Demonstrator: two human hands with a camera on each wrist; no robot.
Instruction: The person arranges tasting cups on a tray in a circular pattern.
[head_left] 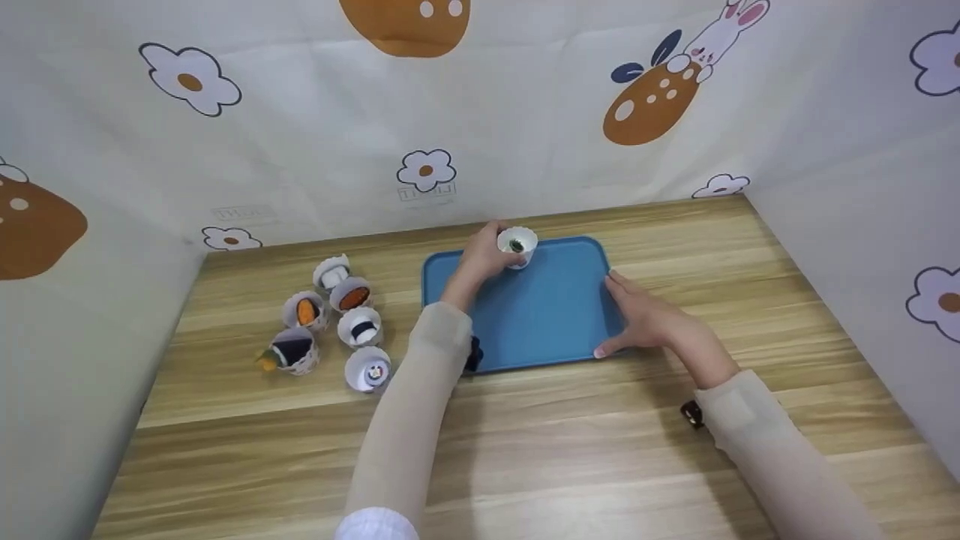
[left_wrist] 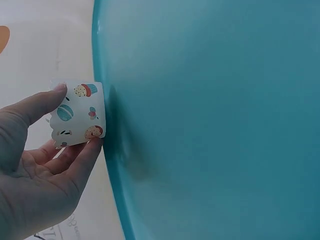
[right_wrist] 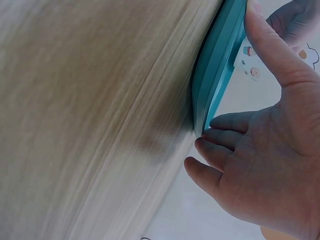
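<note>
My left hand (head_left: 482, 256) grips a white paper baking cup (head_left: 526, 257) over the far edge of a blue tray (head_left: 551, 319). Something small and green lies inside the cup. In the left wrist view, thumb and fingers hold opposite sides of this cup (left_wrist: 79, 114), which has printed cupcakes on its wall. At the tray's right end, my right hand (head_left: 646, 315) is spread, thumb near the front corner and fingers along the side. The right wrist view shows this hand (right_wrist: 272, 150) touching the rim of the tray (right_wrist: 212, 75) with fairly straight fingers.
Left of the tray stand several paper cups with toy-like pieces: one with an orange piece (head_left: 305, 311), one with a red piece (head_left: 354, 298), one with a dark-banded white piece (head_left: 364, 332). Patterned cloth (head_left: 300, 135) hangs behind the wooden table (head_left: 570, 450).
</note>
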